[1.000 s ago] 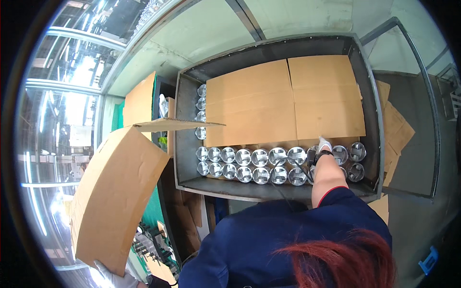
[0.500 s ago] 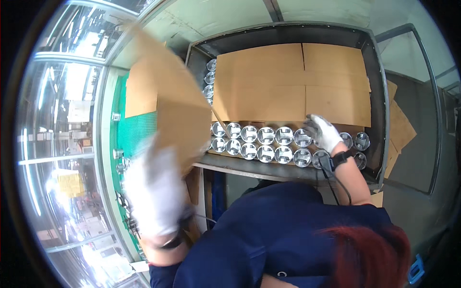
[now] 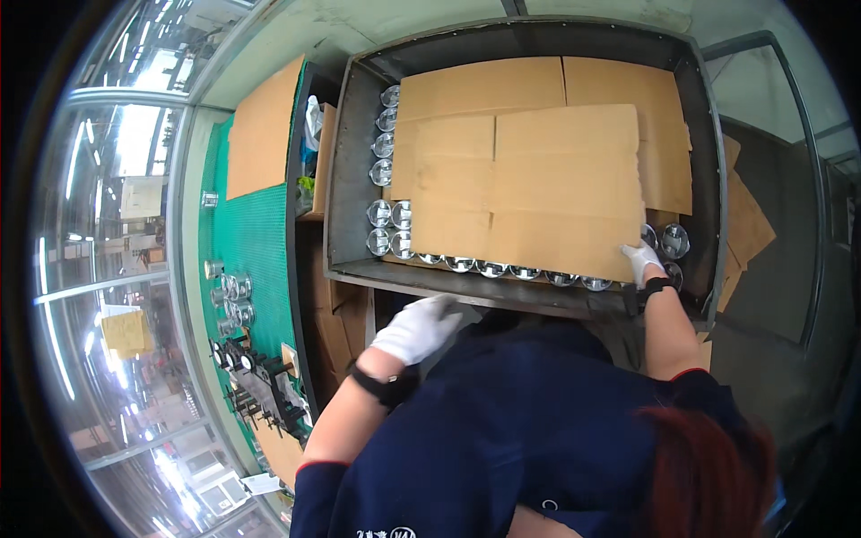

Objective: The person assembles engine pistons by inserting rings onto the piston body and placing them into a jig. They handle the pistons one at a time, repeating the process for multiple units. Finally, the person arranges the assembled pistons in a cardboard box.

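Observation:
A brown cardboard sheet (image 3: 565, 193) lies over several shiny metal pistons (image 3: 380, 242) in a dark metal bin (image 3: 430, 287). Its front edge leaves the front row partly showing. At the sheet's right front corner is my white-gloved right hand (image 3: 641, 260), its fingers closed on the edge. My left hand (image 3: 417, 328), also gloved, is just in front of the bin's front wall, holding nothing, with its fingers stretched out and slightly blurred. Underneath, toward the back, another cardboard layer (image 3: 484, 81) covers the bin's contents.
On the left, a bench with a green mat (image 3: 256, 242) carries a cardboard piece (image 3: 265, 134), several pistons (image 3: 238, 300) and a fixture with dial gauges (image 3: 256, 377). Cardboard boxes (image 3: 336, 332) sit beneath the bench. Loose cardboard (image 3: 749, 220) leans right of the bin.
The cardboard sheet has swung from the left onto the front pistons. My left hand has let go and moved right and down; my right hand has shifted to the sheet's corner.

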Available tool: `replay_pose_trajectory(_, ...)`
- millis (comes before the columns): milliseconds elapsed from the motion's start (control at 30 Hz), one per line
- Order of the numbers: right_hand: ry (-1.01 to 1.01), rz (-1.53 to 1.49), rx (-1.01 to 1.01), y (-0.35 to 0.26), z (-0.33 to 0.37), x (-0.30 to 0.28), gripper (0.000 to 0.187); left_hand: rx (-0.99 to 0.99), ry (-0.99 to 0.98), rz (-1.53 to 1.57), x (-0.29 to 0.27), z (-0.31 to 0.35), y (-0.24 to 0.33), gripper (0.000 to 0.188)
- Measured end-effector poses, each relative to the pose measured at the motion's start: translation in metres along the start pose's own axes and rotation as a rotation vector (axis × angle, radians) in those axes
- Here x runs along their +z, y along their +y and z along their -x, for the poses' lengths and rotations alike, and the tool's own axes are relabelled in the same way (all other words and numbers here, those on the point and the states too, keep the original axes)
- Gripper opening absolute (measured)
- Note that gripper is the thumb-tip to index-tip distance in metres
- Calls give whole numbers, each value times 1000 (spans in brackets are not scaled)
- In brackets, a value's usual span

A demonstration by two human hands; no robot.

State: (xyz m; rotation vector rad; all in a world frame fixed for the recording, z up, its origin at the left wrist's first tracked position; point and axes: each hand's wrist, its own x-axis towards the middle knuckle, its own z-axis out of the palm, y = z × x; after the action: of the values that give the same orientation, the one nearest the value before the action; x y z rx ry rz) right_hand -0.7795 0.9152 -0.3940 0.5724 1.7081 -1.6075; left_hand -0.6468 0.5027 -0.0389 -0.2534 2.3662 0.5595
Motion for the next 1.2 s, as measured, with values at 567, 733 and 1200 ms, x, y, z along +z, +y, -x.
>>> replay_pose_trajectory(567, 660, 875, 367, 136, -40, -174, 66, -417, 128, 386, 9, 55, -156, 38)
replay_pose_trajectory(733, 651, 841, 447, 104, -17, -144, 65, -389, 138, 459, 14, 48, -172, 39)
replay_pose_trajectory(1200, 592, 1066, -250, 44, 131, 3, 43, 89, -49, -60, 9, -115, -213, 41)
